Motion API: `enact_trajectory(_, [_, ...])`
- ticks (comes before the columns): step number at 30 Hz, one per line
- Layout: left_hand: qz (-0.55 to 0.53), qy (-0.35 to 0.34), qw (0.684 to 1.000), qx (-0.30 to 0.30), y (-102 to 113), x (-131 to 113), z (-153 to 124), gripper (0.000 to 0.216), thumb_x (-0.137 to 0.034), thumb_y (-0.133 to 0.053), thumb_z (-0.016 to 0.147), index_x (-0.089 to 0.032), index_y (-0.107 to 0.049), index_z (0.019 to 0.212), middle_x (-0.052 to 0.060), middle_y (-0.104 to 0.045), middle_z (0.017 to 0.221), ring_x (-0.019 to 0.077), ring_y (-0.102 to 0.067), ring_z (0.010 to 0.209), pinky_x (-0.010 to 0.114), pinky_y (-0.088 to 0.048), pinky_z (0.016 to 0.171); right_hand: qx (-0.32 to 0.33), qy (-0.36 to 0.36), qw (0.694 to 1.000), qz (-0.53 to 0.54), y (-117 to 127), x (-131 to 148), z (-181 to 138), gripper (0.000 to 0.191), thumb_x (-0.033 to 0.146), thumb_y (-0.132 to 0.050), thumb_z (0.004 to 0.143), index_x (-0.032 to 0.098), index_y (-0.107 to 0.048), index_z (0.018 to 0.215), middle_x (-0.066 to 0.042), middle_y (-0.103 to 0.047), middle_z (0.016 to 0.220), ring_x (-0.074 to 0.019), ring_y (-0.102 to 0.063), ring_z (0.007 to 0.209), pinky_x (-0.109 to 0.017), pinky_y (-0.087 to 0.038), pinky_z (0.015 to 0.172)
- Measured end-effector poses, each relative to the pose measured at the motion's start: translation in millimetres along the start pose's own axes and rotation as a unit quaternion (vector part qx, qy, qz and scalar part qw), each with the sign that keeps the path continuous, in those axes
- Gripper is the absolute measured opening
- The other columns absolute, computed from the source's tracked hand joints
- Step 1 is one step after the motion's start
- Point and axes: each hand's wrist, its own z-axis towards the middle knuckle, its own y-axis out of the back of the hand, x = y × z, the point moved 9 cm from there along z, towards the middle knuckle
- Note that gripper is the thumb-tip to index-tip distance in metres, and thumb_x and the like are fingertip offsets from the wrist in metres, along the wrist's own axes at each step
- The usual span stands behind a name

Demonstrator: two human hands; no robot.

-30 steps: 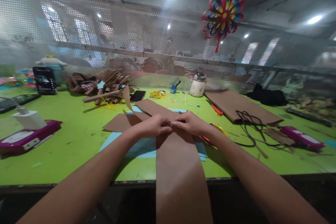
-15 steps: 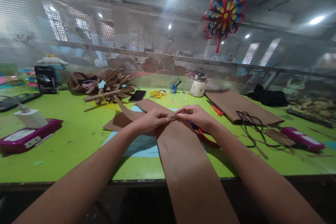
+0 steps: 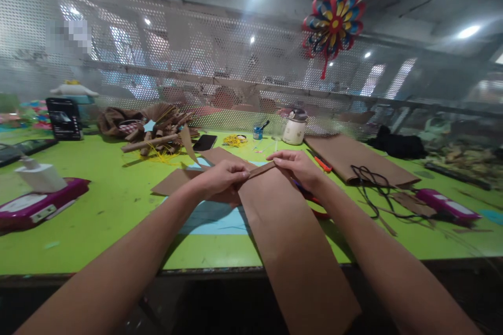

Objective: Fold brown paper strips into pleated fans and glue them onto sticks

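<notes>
A long strip of brown paper (image 3: 294,235) runs from between my hands down past the table's front edge. Its far end is folded or rolled into a narrow edge. My left hand (image 3: 228,177) pinches the left end of that edge, thumb and fingers together. At the right end, my right hand (image 3: 295,166) grips it the same way. Under my hands and the strip lie more brown paper pieces (image 3: 171,182) and light blue sheets (image 3: 214,218). Scissors with red handles (image 3: 321,213) rest by my right wrist, partly hidden.
Brown rolled paper sticks (image 3: 151,141) are heaped at the back left, near a black phone (image 3: 205,142). A white jar (image 3: 294,128), an orange cutter (image 3: 322,164) and a large folded brown sheet (image 3: 353,157) stand or lie right. Purple power strips (image 3: 448,205) flank both sides; black cord (image 3: 373,188) lies right.
My hands have moved slightly apart along the folded edge, showing more of it between them. The strip's near end has swung right, and its corner now shows.
</notes>
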Motion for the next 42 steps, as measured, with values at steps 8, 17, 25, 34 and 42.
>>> enact_trajectory(8, [-0.174,-0.019,0.984,0.039,-15,-5,-2,0.025,-0.037,-0.051,0.081,-0.013,-0.053,0.087,-0.002,-0.047,0.068,0.0068,-0.039,0.056,0.02,-0.028,0.05,0.066,0.013,0.996,0.059,-16,9,-8,0.048,0.029,-0.06,0.073,0.021,-0.049,0.118,-0.006,-0.063,0.093,-0.0152,-0.058,0.072,-0.028,-0.046,0.065])
enact_trajectory(17, [-0.19,0.015,0.978,0.089,-37,-8,-8,0.018,-0.03,-0.062,0.073,-0.014,-0.063,0.081,0.002,-0.06,0.077,0.0099,-0.05,0.065,0.022,-0.037,0.058,0.106,0.064,0.991,0.049,-35,18,-14,0.022,0.028,-0.067,0.067,0.015,-0.061,0.084,-0.005,-0.062,0.084,-0.014,-0.055,0.072,-0.027,-0.044,0.064])
enact_trajectory(25, [-0.271,0.01,0.96,-0.064,4,6,4,0.031,-0.038,-0.059,0.075,-0.01,-0.061,0.086,0.007,-0.061,0.08,0.0115,-0.054,0.07,0.023,-0.042,0.063,0.148,-0.029,0.987,-0.049,-33,-3,-14,0.024,0.036,-0.062,0.073,0.013,-0.06,0.079,0.0,-0.056,0.067,-0.0077,-0.048,0.057,-0.021,-0.035,0.055])
enact_trajectory(34, [0.04,-0.029,0.997,-0.062,-5,-6,3,0.023,-0.033,-0.059,0.074,-0.012,-0.061,0.081,-0.001,-0.053,0.053,0.0079,-0.046,0.048,0.02,-0.032,0.047,0.099,0.062,0.947,-0.298,-38,1,-4,0.022,0.033,-0.055,0.075,0.012,-0.061,0.07,0.001,-0.054,0.061,-0.0091,-0.044,0.057,-0.022,-0.033,0.053])
enact_trajectory(42, [0.038,-0.053,0.991,-0.113,12,-10,2,0.015,-0.021,-0.058,0.07,-0.012,-0.057,0.082,-0.002,-0.054,0.06,0.0056,-0.042,0.048,0.018,-0.032,0.047,0.092,0.082,0.955,-0.271,-17,12,-7,0.02,0.02,-0.056,0.071,0.016,-0.066,0.088,-0.002,-0.065,0.077,-0.013,-0.057,0.072,-0.026,-0.044,0.067])
